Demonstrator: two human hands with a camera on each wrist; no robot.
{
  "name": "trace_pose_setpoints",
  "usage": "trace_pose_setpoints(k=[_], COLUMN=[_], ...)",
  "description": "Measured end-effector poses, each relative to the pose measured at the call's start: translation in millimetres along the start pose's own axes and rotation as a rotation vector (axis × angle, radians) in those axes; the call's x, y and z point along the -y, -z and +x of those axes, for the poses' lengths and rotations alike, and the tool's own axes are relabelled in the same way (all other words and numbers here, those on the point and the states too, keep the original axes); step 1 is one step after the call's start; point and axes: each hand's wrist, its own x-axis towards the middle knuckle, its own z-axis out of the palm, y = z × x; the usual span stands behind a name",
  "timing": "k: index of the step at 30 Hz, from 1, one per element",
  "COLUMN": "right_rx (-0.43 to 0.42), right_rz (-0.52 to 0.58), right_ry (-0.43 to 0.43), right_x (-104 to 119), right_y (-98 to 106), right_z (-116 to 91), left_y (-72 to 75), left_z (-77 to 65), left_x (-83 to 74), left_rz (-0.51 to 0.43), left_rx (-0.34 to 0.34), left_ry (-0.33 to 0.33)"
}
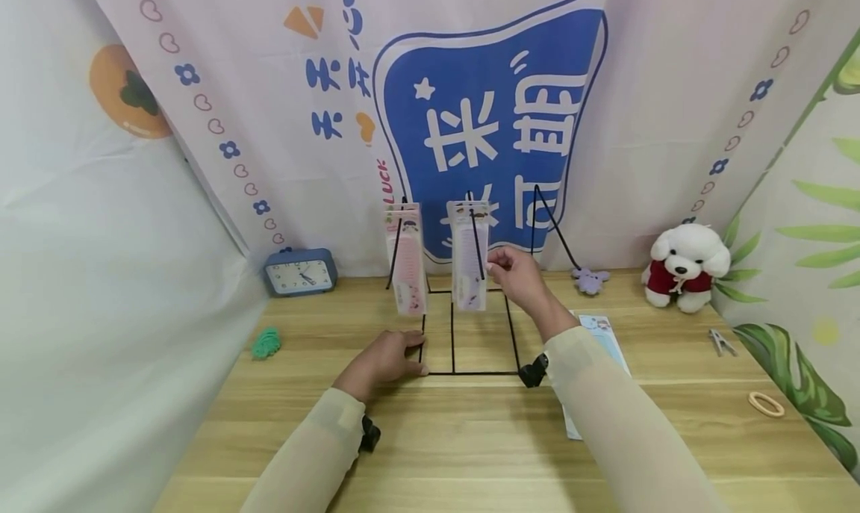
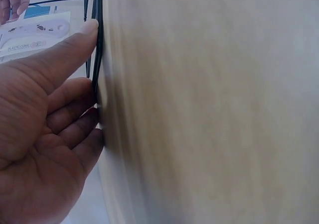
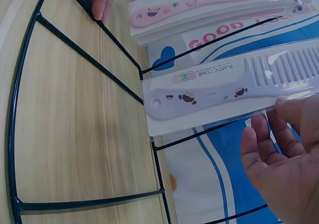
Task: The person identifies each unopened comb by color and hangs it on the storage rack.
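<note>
Pinching one side of the purple comb (image 1: 469,263) between thumb and fingertips, our right hand (image 1: 516,274) is nearly closed, its other fingers bent below the pack. That comb, in its clear pack, hangs upright from the middle arm of the black rack (image 1: 453,341), near the middle of the far edge of the bench (image 1: 457,438). The pink comb (image 1: 407,263) hangs beside it from the rack's left arm, well apart from our fingers. A third arm slopes down on the right towards a small purple toy (image 1: 590,281); we cannot tell whether the two touch.

Our left hand (image 1: 386,356) rests at the near left corner of the rack's base, loosely spread, thumb out straight against the wire and fingers gently bent; it grips nothing.

Under our right forearm, just right of the rack, a blue pack (image 1: 604,335) lies flat, partly hidden by the sleeve (image 1: 605,408). A clock (image 1: 300,272) stands at the far left corner of the bench, with a green bundle (image 1: 266,343) nearer us by the left edge. A plush dog (image 1: 681,270) sits at the far right corner; a clip (image 1: 722,342) and, nearer us, a ring (image 1: 766,404) lie along the right edge. Behind the far edge hangs a printed curtain (image 1: 638,125).
</note>
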Motion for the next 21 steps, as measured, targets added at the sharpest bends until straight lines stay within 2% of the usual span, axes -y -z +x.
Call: trace_pose_setpoints(k=[13,21], right_rx=[-0.007,0.014], right_rz=[-0.031,-0.030], right_ry=[0.001,0.045], right_x=[1.7,-3.2], right_y=[1.5,5.9], right_z=[-2.0,-2.9], left_y=[0.8,0.4], left_z=[1.3,0.3], left_x=[-1.4,-2.6], left_rz=[-0.006,-0.017], left_rx=[0.001,-0.007], left_ry=[-0.002,0.005])
